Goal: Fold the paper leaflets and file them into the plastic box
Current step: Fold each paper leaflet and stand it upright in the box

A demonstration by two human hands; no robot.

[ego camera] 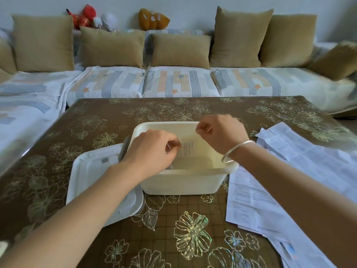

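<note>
Both hands are hovering over the open plastic box, which is sitting mid-table. The left hand is curling its fingers and pinching the left edge of a folded leaflet. The right hand is pinching the leaflet's upper right corner, fingers curled tight. The leaflet is hanging between the two hands, inside the box opening, its lower part dipping below the rim; slightly blurred. A bracelet is sitting on the right wrist. The box lid is lying flat just left of the box, under the left forearm. Unfolded leaflets are lying spread along the table's right edge, just beside the box.
</note>
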